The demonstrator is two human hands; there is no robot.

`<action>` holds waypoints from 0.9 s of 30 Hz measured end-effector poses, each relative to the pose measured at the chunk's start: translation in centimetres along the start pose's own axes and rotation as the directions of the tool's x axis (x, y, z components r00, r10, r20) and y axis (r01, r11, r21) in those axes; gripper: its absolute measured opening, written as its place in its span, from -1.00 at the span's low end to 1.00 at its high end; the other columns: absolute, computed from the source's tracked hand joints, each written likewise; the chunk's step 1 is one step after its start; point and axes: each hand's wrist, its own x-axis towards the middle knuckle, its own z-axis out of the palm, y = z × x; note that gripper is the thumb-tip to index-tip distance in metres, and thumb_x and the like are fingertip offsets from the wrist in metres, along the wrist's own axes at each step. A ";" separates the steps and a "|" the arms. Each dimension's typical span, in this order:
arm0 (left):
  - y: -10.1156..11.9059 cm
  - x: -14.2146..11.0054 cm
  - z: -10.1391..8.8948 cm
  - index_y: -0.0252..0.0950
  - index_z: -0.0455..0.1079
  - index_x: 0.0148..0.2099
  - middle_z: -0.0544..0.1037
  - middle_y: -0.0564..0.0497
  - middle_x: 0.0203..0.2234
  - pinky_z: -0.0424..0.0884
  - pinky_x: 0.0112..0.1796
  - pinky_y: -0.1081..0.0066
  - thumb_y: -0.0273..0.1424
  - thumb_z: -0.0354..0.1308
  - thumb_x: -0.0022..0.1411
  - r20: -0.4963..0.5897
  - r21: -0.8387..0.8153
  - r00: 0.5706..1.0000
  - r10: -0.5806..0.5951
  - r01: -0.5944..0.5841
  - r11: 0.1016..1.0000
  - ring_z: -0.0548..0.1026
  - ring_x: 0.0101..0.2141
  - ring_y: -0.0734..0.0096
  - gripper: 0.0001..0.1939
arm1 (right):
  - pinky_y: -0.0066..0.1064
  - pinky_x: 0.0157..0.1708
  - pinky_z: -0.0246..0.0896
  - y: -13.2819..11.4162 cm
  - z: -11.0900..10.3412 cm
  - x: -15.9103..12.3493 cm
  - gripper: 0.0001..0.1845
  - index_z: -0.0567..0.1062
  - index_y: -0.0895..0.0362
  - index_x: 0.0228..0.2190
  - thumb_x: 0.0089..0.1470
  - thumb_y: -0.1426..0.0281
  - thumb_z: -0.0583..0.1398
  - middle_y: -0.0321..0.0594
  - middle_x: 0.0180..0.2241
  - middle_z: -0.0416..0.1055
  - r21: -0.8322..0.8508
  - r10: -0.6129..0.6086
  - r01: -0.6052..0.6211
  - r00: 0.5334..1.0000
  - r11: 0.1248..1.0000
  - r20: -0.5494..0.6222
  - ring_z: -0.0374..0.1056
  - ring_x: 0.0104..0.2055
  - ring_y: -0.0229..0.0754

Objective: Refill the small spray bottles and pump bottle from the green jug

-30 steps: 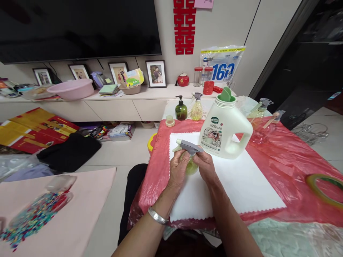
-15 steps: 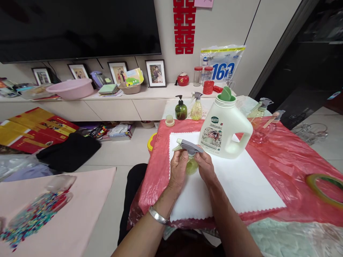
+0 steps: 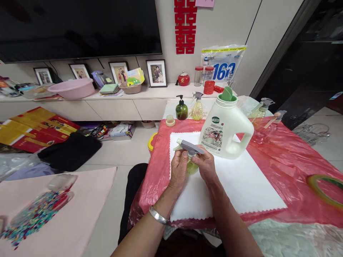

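Observation:
Between my hands is a small spray bottle (image 3: 192,167) with yellowish-green liquid and a grey trigger head whose pale nozzle points left. My left hand (image 3: 179,168) is closed round its left side, below the nozzle. On the other side my right hand (image 3: 205,163) grips the neck, fingers partly hidden behind the grey head. The bottle is over a white scallop-edged mat (image 3: 241,185). Just behind my right hand stands a large cream detergent jug (image 3: 227,125), uncapped, with a green spout in its mouth.
A dark green pump bottle (image 3: 181,110), another spray bottle (image 3: 197,109) and a pale cap (image 3: 170,120) stand at the table's back. More spray bottles (image 3: 268,125) are at right, with a tape roll (image 3: 325,189) on the red plastic cover (image 3: 300,164). Beads (image 3: 34,217) lie on a pink surface at left.
My right fingers have shifted slightly at the bottle's neck, the thumb now lower under the grey head. Otherwise the bottle and both hands stay in about the same place.

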 end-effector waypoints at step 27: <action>-2.4 -0.6 -1.7 -0.19 0.36 0.16 0.59 -0.11 -0.01 0.47 0.02 0.12 -0.29 0.53 -0.11 0.086 0.255 0.996 0.010 -0.032 0.966 0.57 0.01 0.01 -0.24 | -0.18 0.01 0.30 -0.3 -0.5 -0.7 -0.63 0.59 0.00 -0.06 0.12 0.16 0.33 -0.17 -0.08 0.41 -0.038 0.053 -0.051 0.998 0.998 0.032 0.35 -0.02 -0.03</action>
